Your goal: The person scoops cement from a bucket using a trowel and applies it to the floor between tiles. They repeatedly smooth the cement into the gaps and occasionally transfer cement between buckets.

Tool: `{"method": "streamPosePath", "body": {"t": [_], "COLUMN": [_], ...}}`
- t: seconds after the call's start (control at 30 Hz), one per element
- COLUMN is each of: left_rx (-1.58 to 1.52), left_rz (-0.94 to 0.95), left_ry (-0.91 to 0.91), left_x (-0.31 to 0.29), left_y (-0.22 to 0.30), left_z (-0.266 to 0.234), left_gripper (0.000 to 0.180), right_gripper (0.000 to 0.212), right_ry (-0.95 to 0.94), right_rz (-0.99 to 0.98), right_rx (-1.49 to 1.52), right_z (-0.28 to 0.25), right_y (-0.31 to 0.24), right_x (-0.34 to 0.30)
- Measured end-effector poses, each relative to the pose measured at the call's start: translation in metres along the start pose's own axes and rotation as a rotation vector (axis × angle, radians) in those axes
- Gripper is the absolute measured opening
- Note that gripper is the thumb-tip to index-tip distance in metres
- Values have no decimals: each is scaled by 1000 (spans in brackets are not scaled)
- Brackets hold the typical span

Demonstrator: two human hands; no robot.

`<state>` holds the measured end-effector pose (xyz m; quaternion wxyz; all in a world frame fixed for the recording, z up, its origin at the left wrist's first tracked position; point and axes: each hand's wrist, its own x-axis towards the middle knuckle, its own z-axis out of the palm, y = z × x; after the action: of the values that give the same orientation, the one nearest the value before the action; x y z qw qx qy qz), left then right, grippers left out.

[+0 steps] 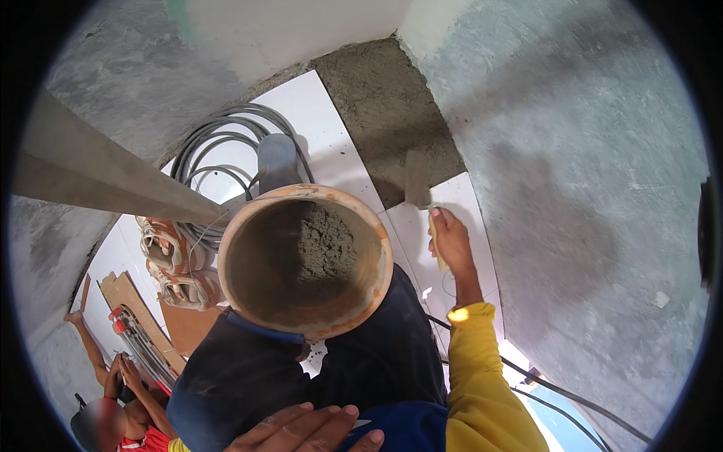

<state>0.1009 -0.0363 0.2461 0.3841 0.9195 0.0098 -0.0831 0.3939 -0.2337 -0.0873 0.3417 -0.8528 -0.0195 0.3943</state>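
My right hand is closed round the pale handle of a trowel. Its blade is over the near edge of a strip of wet grey mortar, beside a white tile. Low in the picture, my left hand has its fingers stretched out and holds nothing; it lies close to my body. In front of my legs, a round mortar bucket with a stained orange rim contains a heap of grey mortar on its right side.
White floor tiles border the mortar strip. A coiled grey hose and a pair of worn shoes are at the left, near a slanting post. Grey plastered wall rises at right; black cables run below it. Another person sits lower left.
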Motion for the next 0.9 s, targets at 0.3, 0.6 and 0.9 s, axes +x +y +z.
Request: {"method": "streamPosePath", "body": {"t": [0.3, 0.6, 0.9], "left_rx": [2, 64, 84], "left_rz": [23, 4, 18], "left_ry": [-27, -14, -19], "left_x": [2, -2, -4], "left_y": [0, 1, 3], "left_z": [-2, 5, 2], "left_gripper": [43, 44, 38], "right_gripper": [45, 38, 35], "right_ry": [82, 26, 204], "right_rz": [-21, 3, -576], "right_rx": [24, 47, -533], "right_z": [-15, 4, -22], "right_y": [6, 36, 33], "right_x": [32, -21, -15]}}
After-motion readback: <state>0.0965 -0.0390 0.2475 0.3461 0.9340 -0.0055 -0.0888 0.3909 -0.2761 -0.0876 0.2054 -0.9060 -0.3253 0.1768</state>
